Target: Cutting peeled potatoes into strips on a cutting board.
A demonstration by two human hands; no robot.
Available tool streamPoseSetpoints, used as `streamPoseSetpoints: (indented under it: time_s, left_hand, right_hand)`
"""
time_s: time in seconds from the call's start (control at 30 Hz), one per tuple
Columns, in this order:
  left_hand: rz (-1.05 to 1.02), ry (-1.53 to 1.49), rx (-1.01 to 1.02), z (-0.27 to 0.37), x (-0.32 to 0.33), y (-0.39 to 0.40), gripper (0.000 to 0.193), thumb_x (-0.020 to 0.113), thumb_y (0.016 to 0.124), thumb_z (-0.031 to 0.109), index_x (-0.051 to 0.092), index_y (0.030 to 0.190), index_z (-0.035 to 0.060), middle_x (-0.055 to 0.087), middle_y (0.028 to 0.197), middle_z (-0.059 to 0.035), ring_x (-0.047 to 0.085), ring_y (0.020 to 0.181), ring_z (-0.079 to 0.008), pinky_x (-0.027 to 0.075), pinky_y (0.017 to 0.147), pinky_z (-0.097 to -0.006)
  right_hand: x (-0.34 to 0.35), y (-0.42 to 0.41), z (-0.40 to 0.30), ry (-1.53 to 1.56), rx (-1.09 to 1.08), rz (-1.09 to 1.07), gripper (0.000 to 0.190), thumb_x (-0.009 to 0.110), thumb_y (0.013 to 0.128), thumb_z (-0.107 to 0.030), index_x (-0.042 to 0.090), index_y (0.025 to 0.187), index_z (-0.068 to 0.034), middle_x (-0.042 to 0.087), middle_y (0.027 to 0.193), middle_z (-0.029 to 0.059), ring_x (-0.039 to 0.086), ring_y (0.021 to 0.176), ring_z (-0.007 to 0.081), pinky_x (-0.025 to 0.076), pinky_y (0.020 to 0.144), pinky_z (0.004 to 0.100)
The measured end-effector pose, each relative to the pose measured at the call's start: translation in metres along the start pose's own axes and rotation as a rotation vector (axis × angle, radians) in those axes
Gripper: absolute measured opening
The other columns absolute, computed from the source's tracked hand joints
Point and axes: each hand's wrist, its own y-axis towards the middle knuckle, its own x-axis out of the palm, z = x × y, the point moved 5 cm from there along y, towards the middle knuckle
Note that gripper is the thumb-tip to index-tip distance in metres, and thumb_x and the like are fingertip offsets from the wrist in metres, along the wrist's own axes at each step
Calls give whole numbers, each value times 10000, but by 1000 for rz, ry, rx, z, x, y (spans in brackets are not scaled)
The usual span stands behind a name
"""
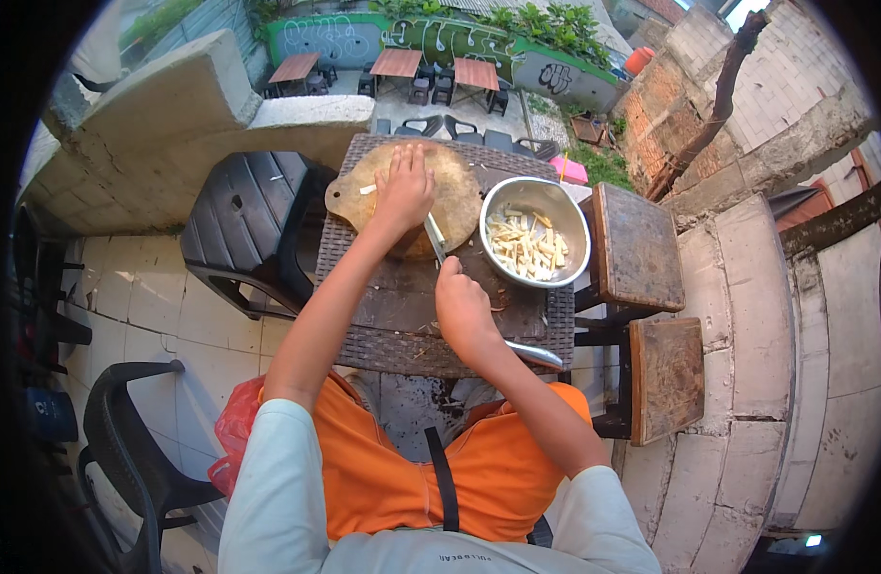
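Observation:
My right hand point(467, 305) is closed around the handle of a knife point(434, 235), whose blade reaches onto a round wooden cutting board point(451, 168). My left hand point(406, 186) lies over the board with its fingers stretched forward; what is beneath the palm is mostly hidden. A small pale piece point(368, 189) rests on the board left of that hand. To the right of the board stands a metal bowl point(585, 240) holding many pale cut strips point(528, 247). Board and bowl sit on a brown woven table point(390, 355).
Another blade-like metal object point(535, 354) lies at the table's near right edge. A black plastic stool point(250, 215) stands left, wooden-topped stools point(638, 244) right. A dark armchair point(135, 438) and a red plastic bag point(238, 416) are at lower left. Scraps dot the tabletop.

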Motion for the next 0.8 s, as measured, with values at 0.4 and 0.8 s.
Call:
streamPoseSetpoints:
  time_s: [0.4, 0.8]
  left_hand:
    - [-98, 138, -1, -7, 20, 18, 610, 345, 1026, 358, 298, 1536, 27, 312, 1596, -192, 257, 1495, -354, 181, 1148, -681]
    - [441, -312, 145, 18, -56, -54, 470, 464, 1010, 207, 464, 1414, -34, 521, 1413, -259, 496, 1324, -376, 396, 1085, -475]
  right_hand:
    - [12, 26, 19, 55, 7, 5, 125, 541, 922, -17, 479, 997, 62, 679, 858, 311, 690, 839, 468, 579, 744, 502]
    - [-7, 11, 40, 775, 11, 41, 312, 541, 984, -228, 498, 883, 64, 629, 659, 222, 639, 487, 321, 527, 486, 435]
